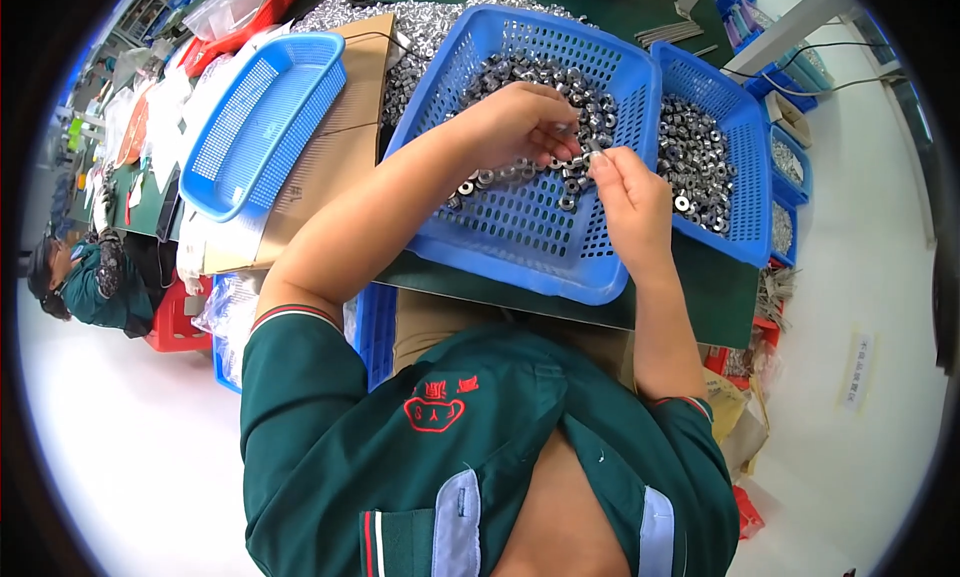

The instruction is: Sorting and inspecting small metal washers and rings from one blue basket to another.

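Note:
Both my hands meet over a large blue perforated basket [500, 239] that holds many small silvery ring-shaped metal parts [545, 72]. My left hand [520, 122] has its fingers curled in above the heap; what they hold, if anything, is hidden. Just to its right, my right hand [636, 199] is closed in a pinch, thumb against forefinger. A small grey metal part [592, 149] shows at those fingertips, too small to make out its exact shape. Loose rings lie in the basket below both hands, and its near end shows bare mesh.
To the right stands a second blue basket [752, 142] of similar metal rings [695, 147]. An empty light-blue basket [215, 177] rests on cardboard [350, 97] at the left. Behind lies a wide heap of shiny parts [440, 25]. Another person [105, 282] sits far left.

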The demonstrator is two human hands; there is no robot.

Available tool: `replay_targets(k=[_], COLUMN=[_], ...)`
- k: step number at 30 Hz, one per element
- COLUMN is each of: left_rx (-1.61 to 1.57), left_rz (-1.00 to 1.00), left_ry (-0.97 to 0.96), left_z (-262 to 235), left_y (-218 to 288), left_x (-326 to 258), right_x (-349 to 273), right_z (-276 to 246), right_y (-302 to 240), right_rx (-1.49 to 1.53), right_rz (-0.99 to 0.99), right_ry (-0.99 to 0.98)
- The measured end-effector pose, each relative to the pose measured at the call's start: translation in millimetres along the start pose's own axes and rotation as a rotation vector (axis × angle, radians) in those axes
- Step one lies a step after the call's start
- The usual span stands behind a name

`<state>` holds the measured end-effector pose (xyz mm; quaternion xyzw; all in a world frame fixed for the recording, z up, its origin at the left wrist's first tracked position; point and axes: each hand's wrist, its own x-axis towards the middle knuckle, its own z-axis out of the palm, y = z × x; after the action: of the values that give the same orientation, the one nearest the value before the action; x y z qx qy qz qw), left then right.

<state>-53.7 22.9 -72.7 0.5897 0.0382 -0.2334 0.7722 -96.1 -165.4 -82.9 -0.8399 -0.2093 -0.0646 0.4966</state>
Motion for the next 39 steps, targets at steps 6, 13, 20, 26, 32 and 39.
replay_targets(k=[6, 13, 20, 26, 32, 39], left_rx=[1.107, 1.67, 0.627, -0.041, 0.096, 0.206], left_rz=[0.409, 0.471, 0.175, 0.091, 0.157, 0.121], left_ry=[-0.177, -0.263, -0.28, -0.43, -0.406, -0.326], left_z=[4.8, 15.4, 7.0, -10.8, -0.1, -2.0], left_y=[-55.4, -68.0, -18.5, 6.6, 5.0, 5.5], left_x=[23.6, 14.9, 17.0, 3.8, -1.5, -2.7], right_x=[-3.0, 0.1, -1.8, -3.2, -1.7, 0.4], right_z=[-4.9, -2.3, -5.6, -5.1, -3.0, 1.8], right_y=[9.7, 10.7, 9.2, 0.0, -2.9, 2.7], right_rx=[0.256, 0.288, 0.335, 0.191, 0.148, -0.03], right_rz=[0.135, 0.131, 0.135, 0.076, 0.062, -0.033], right_ry=[0.043, 0.056, 0.066, 0.042, -0.004, -0.003])
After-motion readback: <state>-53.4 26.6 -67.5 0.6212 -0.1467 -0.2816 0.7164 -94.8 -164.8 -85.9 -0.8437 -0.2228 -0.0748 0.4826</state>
